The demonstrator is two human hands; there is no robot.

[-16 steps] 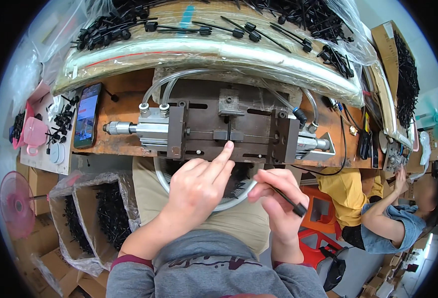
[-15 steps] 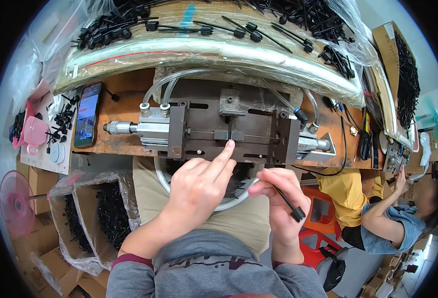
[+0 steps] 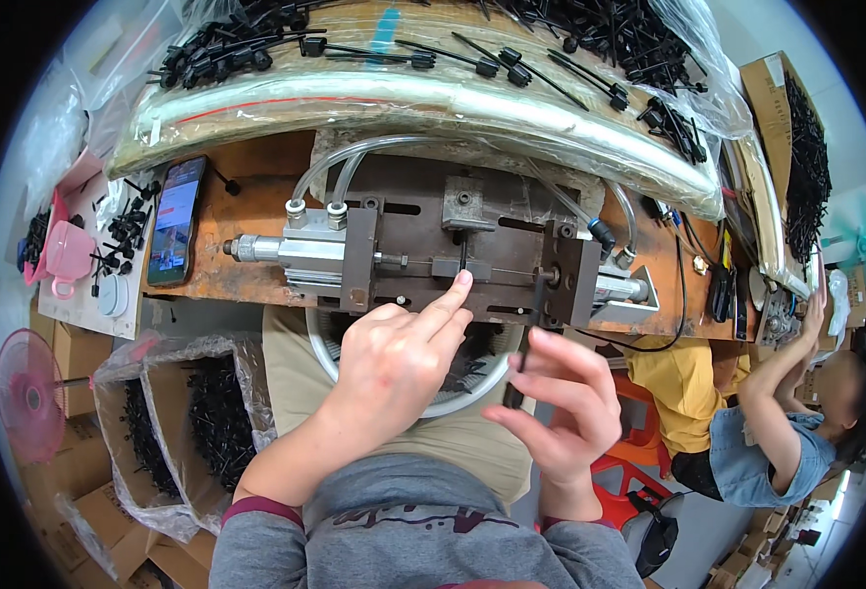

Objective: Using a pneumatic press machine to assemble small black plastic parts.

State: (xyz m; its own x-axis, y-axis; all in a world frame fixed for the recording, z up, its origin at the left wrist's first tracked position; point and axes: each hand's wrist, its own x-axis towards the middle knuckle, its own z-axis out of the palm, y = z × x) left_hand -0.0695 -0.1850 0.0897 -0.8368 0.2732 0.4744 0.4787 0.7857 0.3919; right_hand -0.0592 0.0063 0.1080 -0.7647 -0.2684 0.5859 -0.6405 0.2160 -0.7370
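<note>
A dark metal clamping fixture [image 3: 423, 201] with a cylinder at each end is bolted to the bench. In its central block stands a thin black rod [image 3: 463, 253]. The outstretched index finger of my left hand [image 3: 394, 358] touches this rod's near end; the other fingers are partly bent, and nothing is held. To the right, my right hand [image 3: 570, 402] pinches a black plastic stem with a knobbed head [image 3: 514, 393] between thumb and fingers. The stem points away from me, its thin end close to the fixture's right jaw [image 3: 566, 270].
Many black stems [image 3: 487, 67] lie on a plastic-wrapped ledge behind the fixture. A phone [image 3: 176, 221] lies on the left of the bench. Lined boxes of black parts [image 3: 222, 422] stand low left. Clear hoses [image 3: 374, 145] arch over the fixture. A co-worker [image 3: 772, 432] sits at the right.
My right hand has turned the black stem from pointing toward me to pointing at the fixture. My left index finger remains on the rod. The co-worker's arms have risen.
</note>
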